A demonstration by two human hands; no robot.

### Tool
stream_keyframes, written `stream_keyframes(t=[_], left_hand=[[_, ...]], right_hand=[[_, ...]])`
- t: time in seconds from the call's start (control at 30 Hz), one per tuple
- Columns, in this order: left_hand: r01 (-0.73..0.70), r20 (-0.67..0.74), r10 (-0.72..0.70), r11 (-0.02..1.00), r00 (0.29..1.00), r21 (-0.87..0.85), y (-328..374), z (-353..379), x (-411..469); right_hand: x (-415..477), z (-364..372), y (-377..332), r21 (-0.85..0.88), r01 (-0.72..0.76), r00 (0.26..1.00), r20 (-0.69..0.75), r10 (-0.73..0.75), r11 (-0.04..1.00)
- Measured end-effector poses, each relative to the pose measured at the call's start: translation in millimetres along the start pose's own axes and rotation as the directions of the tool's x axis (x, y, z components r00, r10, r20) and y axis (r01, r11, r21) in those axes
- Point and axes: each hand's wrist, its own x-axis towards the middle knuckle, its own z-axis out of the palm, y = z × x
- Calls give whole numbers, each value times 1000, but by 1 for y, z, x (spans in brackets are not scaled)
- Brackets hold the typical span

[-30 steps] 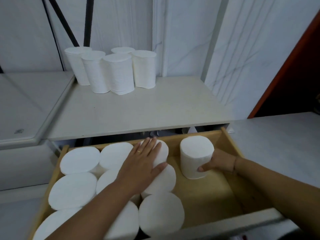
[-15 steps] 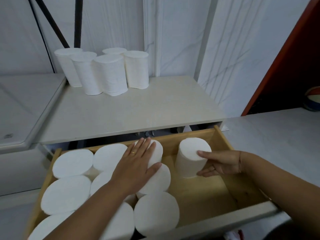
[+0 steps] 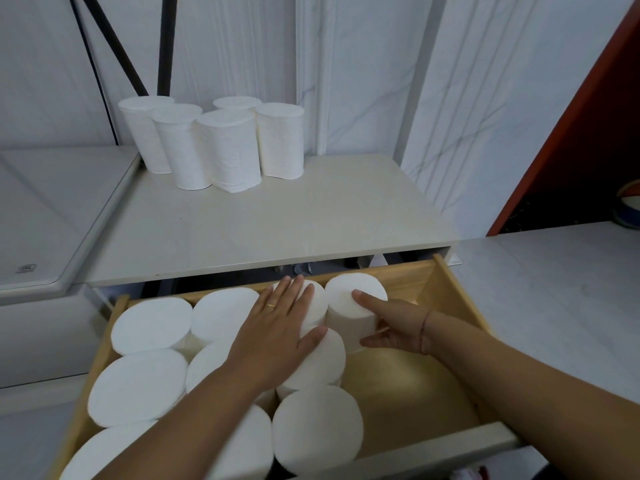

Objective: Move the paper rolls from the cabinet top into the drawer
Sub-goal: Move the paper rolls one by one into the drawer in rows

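Several white paper rolls (image 3: 221, 147) stand upright in a cluster at the back left of the beige cabinet top (image 3: 311, 216). Below it the wooden drawer (image 3: 450, 289) is pulled out, its left and middle packed with upright rolls (image 3: 149, 323). My left hand (image 3: 277, 334) lies flat, fingers spread, on top of the rolls in the middle. My right hand (image 3: 394, 327) grips one upright roll (image 3: 349, 296) at the drawer's back, thumb on its top, pressed against the neighbouring rolls.
The right part of the drawer floor (image 3: 408, 386) is bare wood. A grey surface (image 3: 554, 306) lies to the right, a white appliance lid (image 3: 45, 216) to the left. Marble wall panels stand behind; black rods lean at the back left.
My right hand has slid the roll leftwards across the drawer until it touches the packed rolls. My left hand has stayed flat on the rolls.
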Motion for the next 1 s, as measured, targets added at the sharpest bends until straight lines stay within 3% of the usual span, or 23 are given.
stream_keyframes(t=[0.33,0.43,0.47,0.53,0.6,0.7,0.8,1.0], left_hand=[[-57,29,57,998,998,8,5,0,3],[-61,38,62,998,997,-10,6,-1,1],[-67,35,67,998,997,-10,6,-1,0],[-86,0,86,996,996,25,4,-4,-1],[-86,-63,91,994,994,71,-2,-10,1],[-27,-150,35,998,988,61,-14,-24,13],[35,-196,-26,998,980,43,-24,-35,32],[170,-225,-166,986,960,-2,-51,-40,65]], right_hand=[[-10,8,1,-70,37,999,-5,-37,997],[-11,5,0,-218,31,999,-8,-34,975],[-11,4,-1,-355,53,996,-43,-73,933],[-8,-2,-11,-666,96,955,-148,-258,739],[-9,-3,-30,-804,95,852,-239,-466,586],[-11,2,-64,-757,284,693,-262,-671,589],[-3,16,-99,-672,503,612,-167,-773,544],[50,51,-163,-497,619,627,-154,-764,608]])
